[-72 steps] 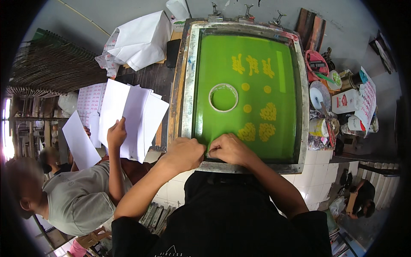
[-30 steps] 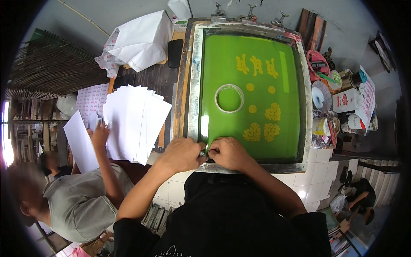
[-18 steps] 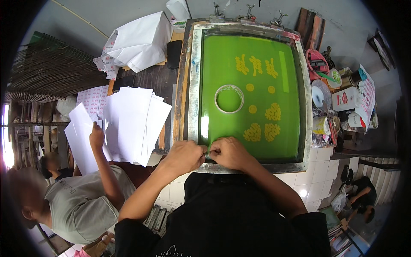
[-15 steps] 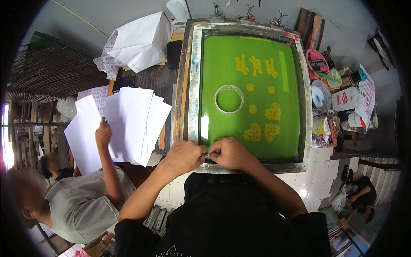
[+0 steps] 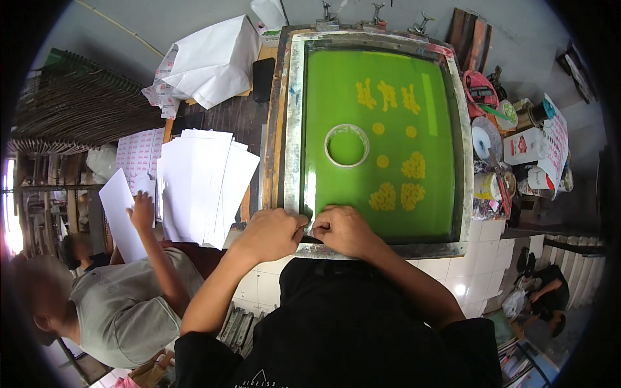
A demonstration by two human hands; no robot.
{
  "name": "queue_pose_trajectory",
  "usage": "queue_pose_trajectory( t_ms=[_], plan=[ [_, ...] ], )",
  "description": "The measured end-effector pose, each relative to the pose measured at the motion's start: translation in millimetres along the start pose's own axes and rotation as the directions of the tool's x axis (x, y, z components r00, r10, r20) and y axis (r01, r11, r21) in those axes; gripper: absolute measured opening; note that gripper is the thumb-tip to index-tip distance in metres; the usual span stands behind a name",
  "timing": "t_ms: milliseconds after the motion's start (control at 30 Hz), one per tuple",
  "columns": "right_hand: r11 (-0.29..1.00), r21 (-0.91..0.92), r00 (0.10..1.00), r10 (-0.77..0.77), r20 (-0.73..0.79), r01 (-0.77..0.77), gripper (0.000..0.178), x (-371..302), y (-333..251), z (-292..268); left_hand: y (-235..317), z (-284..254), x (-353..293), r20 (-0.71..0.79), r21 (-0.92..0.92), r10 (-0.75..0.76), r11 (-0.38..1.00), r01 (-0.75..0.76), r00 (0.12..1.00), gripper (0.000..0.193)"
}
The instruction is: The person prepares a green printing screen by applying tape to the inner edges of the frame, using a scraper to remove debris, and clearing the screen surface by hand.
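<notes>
In front of me lies a screen-printing frame [image 5: 295,129] with a green mesh [image 5: 388,71] that carries yellow patterns. Both my hands meet at its near left corner. My left hand [image 5: 270,234] is closed in a pinch above the frame's left edge. Close beside it, my right hand [image 5: 344,231] has its fingers curled together over the mesh's near corner. Whatever is between the fingers is too small or hidden to name. A roll of tape [image 5: 328,147] lies flat on the mesh, beyond my right hand.
Clamps [image 5: 376,16] grip the frame's far edge. Left of it are a phone [image 5: 262,80], white paper sheets [image 5: 194,181] and a wrapped white bundle [image 5: 213,61]. A co-worker's hand [image 5: 142,210] handles a sheet there. Tubs and tools [image 5: 486,187] crowd the right side.
My hands have moved slightly apart, still at the same corner. The co-worker's hand and a sheet have shifted left and nearer, away from the pile.
</notes>
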State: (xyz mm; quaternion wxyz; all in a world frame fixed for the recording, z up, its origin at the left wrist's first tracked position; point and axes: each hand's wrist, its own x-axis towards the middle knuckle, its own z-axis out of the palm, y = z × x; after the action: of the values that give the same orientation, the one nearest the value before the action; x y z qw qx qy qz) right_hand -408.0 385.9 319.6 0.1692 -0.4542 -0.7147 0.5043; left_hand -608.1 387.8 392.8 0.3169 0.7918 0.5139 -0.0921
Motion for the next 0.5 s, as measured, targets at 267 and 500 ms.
queue_pose_trajectory(
  t_ms=[267,500],
  plan=[
    [0.990,-0.102,0.995,0.102,0.009,-0.101,0.012,1,-5,2,2,-24,3,0.228,0.023,0.046,0.998,-0.053,0.973,0.043],
    [0.968,-0.140,0.977,0.211,0.018,-0.207,0.020,8,-10,2,-18,-18,1,0.228,-0.140,0.142,0.984,-0.112,0.963,0.036]
  ],
)
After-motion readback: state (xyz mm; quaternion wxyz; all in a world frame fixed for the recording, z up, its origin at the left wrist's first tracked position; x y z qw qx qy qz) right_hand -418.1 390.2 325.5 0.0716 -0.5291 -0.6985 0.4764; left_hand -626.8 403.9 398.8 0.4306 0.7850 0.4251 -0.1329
